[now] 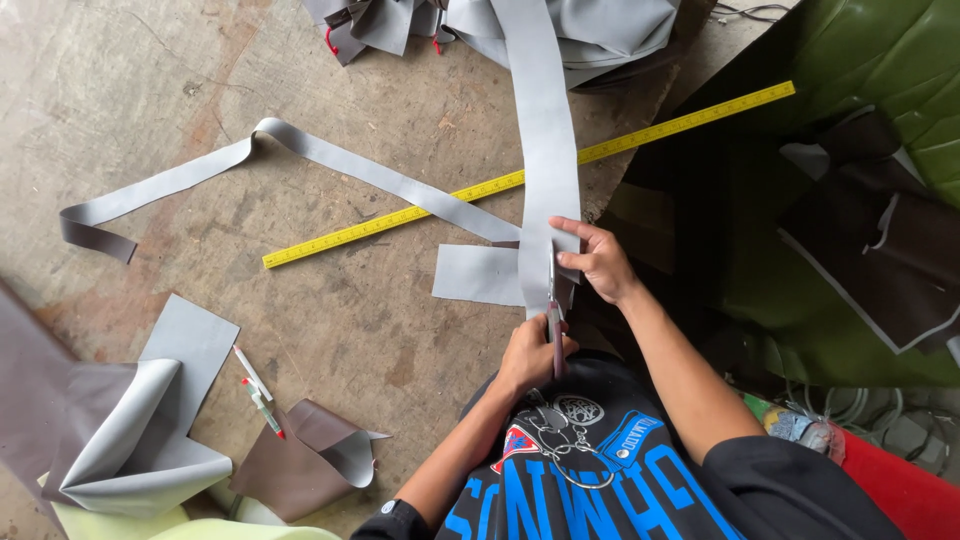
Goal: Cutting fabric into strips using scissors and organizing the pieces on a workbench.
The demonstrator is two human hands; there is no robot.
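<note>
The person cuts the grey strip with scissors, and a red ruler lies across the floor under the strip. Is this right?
Not quite. In the head view the ruler is yellow, not red. The rest holds: the left hand works the scissors on the grey strip, steadied by the right hand, and the ruler passes under it.

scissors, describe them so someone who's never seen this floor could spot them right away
Start at the long yellow ruler lying slantwise on the concrete floor, then follow the wide grey strip crossing it down toward the person. The scissors sit at its near end, gripped by the left hand, with the right hand pinning the strip. They are the only metal blades with reddish handles there.
</note>
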